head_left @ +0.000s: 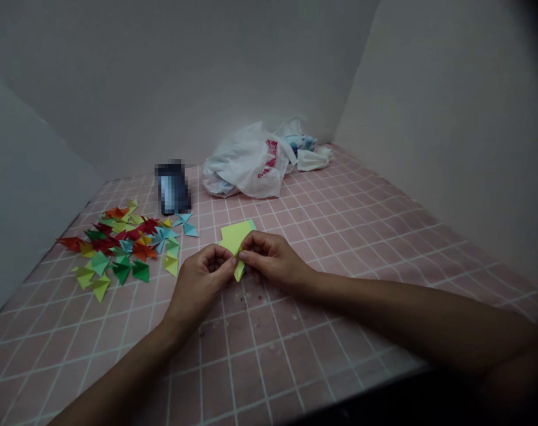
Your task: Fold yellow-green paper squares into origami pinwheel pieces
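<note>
A small folded piece of yellow paper (239, 273) is pinched between both hands, its point facing me. My left hand (204, 272) grips it from the left with thumb and forefinger closed. From the right, my right hand (271, 257) pinches the same piece, its thumb close to the left thumb. Just behind the fingers lie flat sheets of paper (234, 231), yellow on top with a light green edge showing at the right. The hands cover part of these sheets and of the folded piece.
Left of my hands spreads a pile of folded paper pieces (122, 242) in several colours. A blurred dark phone-like device (174, 188) stands behind it. White plastic bags (255, 163) lie by the back wall. Pink tablecloth (362, 236) with white grid lines covers the surface; walls enclose three sides.
</note>
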`<control>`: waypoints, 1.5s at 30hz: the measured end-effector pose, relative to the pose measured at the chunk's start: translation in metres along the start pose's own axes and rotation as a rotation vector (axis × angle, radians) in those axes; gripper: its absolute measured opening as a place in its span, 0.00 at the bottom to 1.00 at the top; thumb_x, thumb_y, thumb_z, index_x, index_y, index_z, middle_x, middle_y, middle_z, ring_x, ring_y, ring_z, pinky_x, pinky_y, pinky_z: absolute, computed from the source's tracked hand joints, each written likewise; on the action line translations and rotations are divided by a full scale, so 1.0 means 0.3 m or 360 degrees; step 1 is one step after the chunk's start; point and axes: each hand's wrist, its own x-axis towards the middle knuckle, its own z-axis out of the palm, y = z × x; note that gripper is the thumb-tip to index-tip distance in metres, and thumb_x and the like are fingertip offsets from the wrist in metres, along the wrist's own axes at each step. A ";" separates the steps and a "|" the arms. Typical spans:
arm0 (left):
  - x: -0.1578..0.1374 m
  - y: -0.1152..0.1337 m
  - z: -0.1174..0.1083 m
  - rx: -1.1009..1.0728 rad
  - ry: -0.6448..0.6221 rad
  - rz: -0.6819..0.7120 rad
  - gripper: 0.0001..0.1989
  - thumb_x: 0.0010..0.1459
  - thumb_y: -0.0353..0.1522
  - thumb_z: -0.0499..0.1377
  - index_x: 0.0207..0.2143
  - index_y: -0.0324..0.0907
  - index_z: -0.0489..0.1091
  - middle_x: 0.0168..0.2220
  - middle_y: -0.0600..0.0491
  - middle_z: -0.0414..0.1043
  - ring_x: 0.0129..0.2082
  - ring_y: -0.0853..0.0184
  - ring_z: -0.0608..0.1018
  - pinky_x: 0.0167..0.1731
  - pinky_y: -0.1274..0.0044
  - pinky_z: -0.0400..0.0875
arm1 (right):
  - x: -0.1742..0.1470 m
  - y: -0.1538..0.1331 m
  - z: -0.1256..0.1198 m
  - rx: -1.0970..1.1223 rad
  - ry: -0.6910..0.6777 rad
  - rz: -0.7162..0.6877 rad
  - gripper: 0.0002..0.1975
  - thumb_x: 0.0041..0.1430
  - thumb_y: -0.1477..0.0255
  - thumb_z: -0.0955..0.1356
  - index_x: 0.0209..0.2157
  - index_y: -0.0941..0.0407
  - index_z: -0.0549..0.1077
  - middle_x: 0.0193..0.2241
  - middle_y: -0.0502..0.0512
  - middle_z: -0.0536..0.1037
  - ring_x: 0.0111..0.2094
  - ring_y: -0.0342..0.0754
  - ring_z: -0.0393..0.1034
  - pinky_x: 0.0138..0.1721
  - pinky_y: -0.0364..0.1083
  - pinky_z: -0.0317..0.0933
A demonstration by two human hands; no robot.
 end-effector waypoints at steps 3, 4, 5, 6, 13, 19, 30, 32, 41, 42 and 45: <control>0.000 -0.001 -0.001 0.0035 -0.0039 -0.0014 0.11 0.53 0.39 0.61 0.28 0.40 0.71 0.25 0.56 0.70 0.25 0.70 0.70 0.26 0.78 0.62 | -0.001 -0.001 -0.003 -0.0042 0.0024 -0.0061 0.05 0.59 0.71 0.68 0.31 0.56 0.69 0.21 0.44 0.70 0.20 0.38 0.63 0.21 0.39 0.57; 0.001 -0.003 0.000 0.0032 -0.0058 -0.0024 0.11 0.53 0.39 0.61 0.28 0.40 0.71 0.25 0.56 0.70 0.24 0.70 0.70 0.25 0.78 0.62 | -0.001 -0.003 -0.002 -0.0042 0.0020 -0.0056 0.05 0.59 0.71 0.68 0.30 0.56 0.69 0.21 0.44 0.70 0.19 0.38 0.62 0.21 0.39 0.57; 0.001 -0.005 0.000 0.0025 -0.0073 -0.0034 0.11 0.53 0.39 0.61 0.28 0.40 0.71 0.25 0.57 0.69 0.24 0.71 0.69 0.25 0.78 0.62 | -0.001 -0.004 -0.002 -0.0037 0.0014 -0.0041 0.05 0.60 0.71 0.68 0.30 0.56 0.68 0.20 0.44 0.70 0.19 0.38 0.62 0.20 0.39 0.56; 0.001 -0.007 0.000 0.0015 -0.0083 -0.0042 0.11 0.53 0.40 0.61 0.28 0.40 0.70 0.24 0.57 0.69 0.23 0.71 0.69 0.25 0.78 0.61 | -0.001 -0.006 -0.001 -0.0025 0.0008 -0.0014 0.06 0.60 0.71 0.67 0.30 0.56 0.68 0.20 0.44 0.70 0.18 0.38 0.61 0.20 0.39 0.56; 0.003 -0.014 -0.001 -0.0085 -0.0117 -0.0013 0.13 0.57 0.41 0.60 0.30 0.40 0.71 0.27 0.56 0.70 0.25 0.70 0.70 0.27 0.77 0.63 | -0.002 -0.011 0.007 0.0026 0.0025 0.0041 0.07 0.61 0.71 0.66 0.29 0.56 0.66 0.20 0.44 0.68 0.16 0.37 0.62 0.18 0.39 0.56; 0.000 -0.016 0.002 -0.0112 -0.0119 0.0040 0.12 0.60 0.40 0.58 0.30 0.41 0.73 0.27 0.55 0.72 0.27 0.69 0.70 0.29 0.77 0.63 | -0.001 -0.005 0.005 0.0017 0.0029 0.0035 0.07 0.62 0.71 0.66 0.29 0.56 0.65 0.19 0.43 0.68 0.17 0.37 0.62 0.19 0.39 0.57; -0.001 -0.010 0.016 -0.0083 -0.0043 0.0026 0.12 0.57 0.40 0.59 0.28 0.41 0.72 0.23 0.57 0.70 0.24 0.70 0.69 0.25 0.78 0.63 | -0.003 -0.008 0.010 0.0026 0.0030 0.0100 0.07 0.63 0.72 0.65 0.29 0.56 0.65 0.19 0.43 0.68 0.16 0.37 0.62 0.18 0.38 0.56; -0.003 -0.012 0.021 -0.0079 -0.0025 0.0037 0.12 0.57 0.40 0.59 0.28 0.41 0.72 0.25 0.56 0.71 0.24 0.70 0.69 0.25 0.78 0.63 | -0.003 -0.004 0.009 0.0034 0.0020 0.0099 0.07 0.63 0.71 0.65 0.30 0.56 0.66 0.19 0.44 0.69 0.16 0.38 0.62 0.18 0.39 0.57; -0.013 -0.019 0.016 0.0197 0.0074 0.0225 0.11 0.60 0.37 0.57 0.28 0.42 0.72 0.24 0.57 0.71 0.24 0.69 0.71 0.25 0.78 0.63 | -0.004 0.008 0.006 0.0026 -0.0028 0.0039 0.05 0.62 0.69 0.67 0.33 0.56 0.69 0.20 0.44 0.70 0.17 0.38 0.63 0.19 0.40 0.57; -0.015 -0.018 0.016 0.0231 0.0079 0.0255 0.10 0.60 0.36 0.57 0.27 0.42 0.72 0.24 0.57 0.71 0.24 0.69 0.71 0.26 0.78 0.63 | -0.005 0.005 0.006 -0.0004 -0.0018 0.0024 0.06 0.61 0.69 0.67 0.33 0.56 0.69 0.20 0.44 0.70 0.17 0.39 0.62 0.19 0.40 0.57; -0.018 -0.015 0.017 0.0314 0.0072 0.0319 0.10 0.59 0.35 0.57 0.26 0.42 0.71 0.23 0.57 0.70 0.24 0.70 0.70 0.26 0.78 0.62 | -0.011 -0.007 0.005 -0.0162 0.0032 -0.0035 0.07 0.61 0.70 0.68 0.30 0.56 0.70 0.19 0.45 0.69 0.19 0.39 0.62 0.21 0.40 0.56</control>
